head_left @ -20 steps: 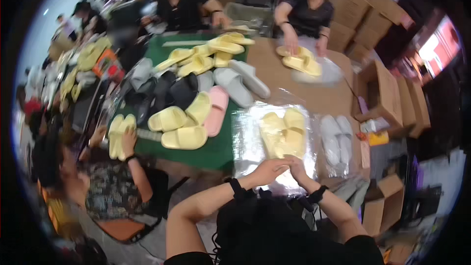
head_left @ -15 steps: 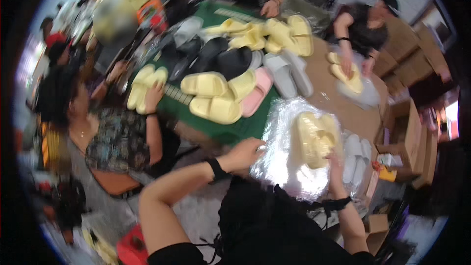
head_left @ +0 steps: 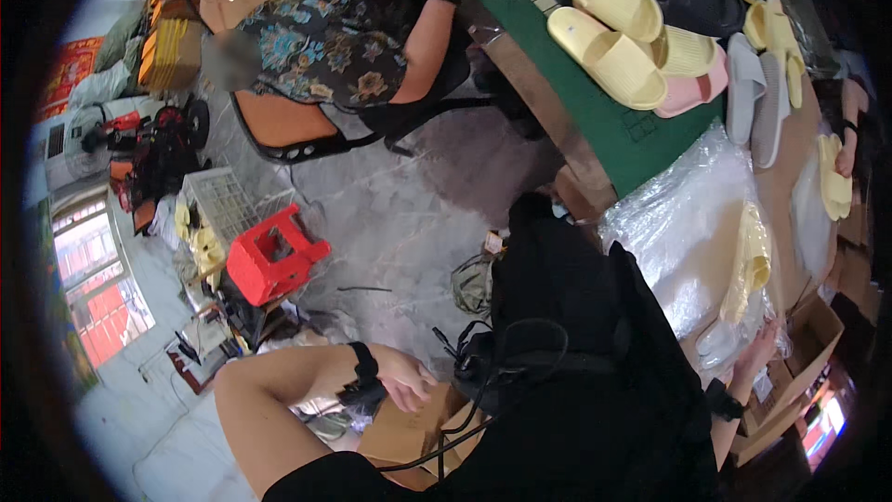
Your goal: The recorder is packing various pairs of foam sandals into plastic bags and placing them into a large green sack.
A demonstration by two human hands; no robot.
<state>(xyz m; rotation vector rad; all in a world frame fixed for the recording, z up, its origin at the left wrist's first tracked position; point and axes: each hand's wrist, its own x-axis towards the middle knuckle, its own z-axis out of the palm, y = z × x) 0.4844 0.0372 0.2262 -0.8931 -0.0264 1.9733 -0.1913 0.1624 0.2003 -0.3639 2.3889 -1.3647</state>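
Note:
My left hand (head_left: 406,380) hangs low on the left, fingers loosely spread and nothing in them, just above a brown cardboard box (head_left: 401,426). At the right, the fingers of my right hand (head_left: 756,353) are pressed together at the near edge of a clear plastic bag (head_left: 674,209). Inside that bag lies a pair of pale yellow slippers (head_left: 749,256), seen through the shiny film. Beside my right hand, a pale grey slipper (head_left: 715,339) shows partly, under plastic.
On the green table top (head_left: 641,153) lie yellow slippers (head_left: 609,56), a pink slipper (head_left: 697,88), grey slippers (head_left: 757,98) and black ones (head_left: 706,0). A seated co-worker (head_left: 334,37) is at the left, another's hand (head_left: 844,160) far right. A red stool (head_left: 274,256) stands on the floor.
My view has swung left and down toward the floor. My left hand has left the bag's edge and dropped beside the cardboard box. My right hand stays at the bag.

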